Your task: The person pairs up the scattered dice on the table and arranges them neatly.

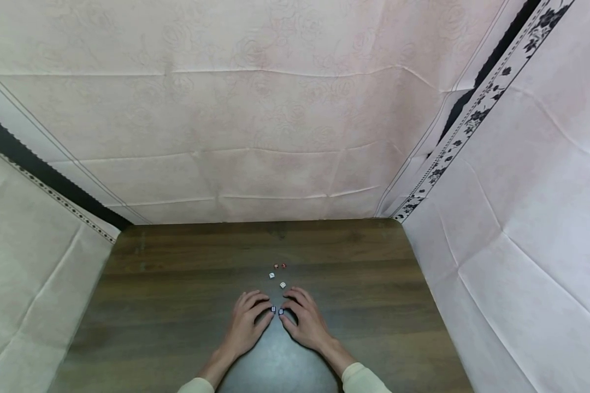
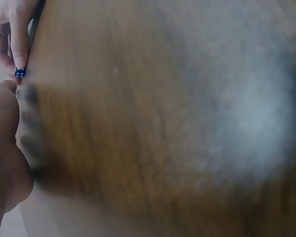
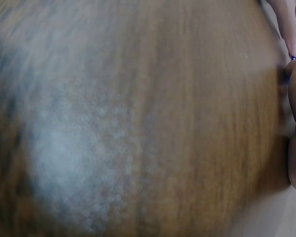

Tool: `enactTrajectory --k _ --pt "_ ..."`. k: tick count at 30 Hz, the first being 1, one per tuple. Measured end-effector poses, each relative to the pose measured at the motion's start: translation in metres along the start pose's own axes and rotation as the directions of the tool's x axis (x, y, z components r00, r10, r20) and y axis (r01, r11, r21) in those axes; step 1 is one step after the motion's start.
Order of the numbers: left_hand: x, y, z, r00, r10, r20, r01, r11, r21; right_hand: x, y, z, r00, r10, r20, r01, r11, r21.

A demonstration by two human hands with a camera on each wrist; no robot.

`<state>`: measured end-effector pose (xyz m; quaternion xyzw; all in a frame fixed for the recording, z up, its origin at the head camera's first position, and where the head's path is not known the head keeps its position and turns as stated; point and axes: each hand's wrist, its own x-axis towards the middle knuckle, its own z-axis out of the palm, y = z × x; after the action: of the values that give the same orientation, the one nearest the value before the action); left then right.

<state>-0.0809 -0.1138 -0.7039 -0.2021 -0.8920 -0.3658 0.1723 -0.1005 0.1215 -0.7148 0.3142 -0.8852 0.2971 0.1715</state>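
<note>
My left hand (image 1: 245, 323) pinches a small blue die (image 1: 273, 309) between thumb and fingers, low over the wooden table. Facing it, my right hand (image 1: 307, 324) grips another blue die (image 1: 281, 311) the same way, a narrow gap to the right. White pips show on the right hand's die in the left wrist view, at the fingertips (image 2: 20, 60). Just beyond the hands sit two white dice, one nearer (image 1: 282, 285) and one farther left (image 1: 272, 275). Two red dice, a left one (image 1: 276, 266) and a right one (image 1: 283, 266), lie side by side behind them.
The brown wooden table (image 1: 177, 284) has its far edge against a pale patterned cloth (image 1: 275, 120). White cloths hang along the left side (image 1: 29, 273) and right side (image 1: 521, 218). Glare brightens the tabletop between the forearms.
</note>
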Motion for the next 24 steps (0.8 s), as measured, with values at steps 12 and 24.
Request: enactTrajectory --k 12,24 --pt "-0.006 0.003 0.009 1.000 -0.020 0.021 0.020 1.000 0.006 -0.001 -0.001 -0.001 0.999 0.027 0.029 -0.027 1.000 0.003" --pt "-0.005 0.004 0.011 0.999 -0.037 0.018 0.037 0.999 0.023 0.000 0.000 0.000 1.000 0.010 0.001 -0.010 1.000 0.007"
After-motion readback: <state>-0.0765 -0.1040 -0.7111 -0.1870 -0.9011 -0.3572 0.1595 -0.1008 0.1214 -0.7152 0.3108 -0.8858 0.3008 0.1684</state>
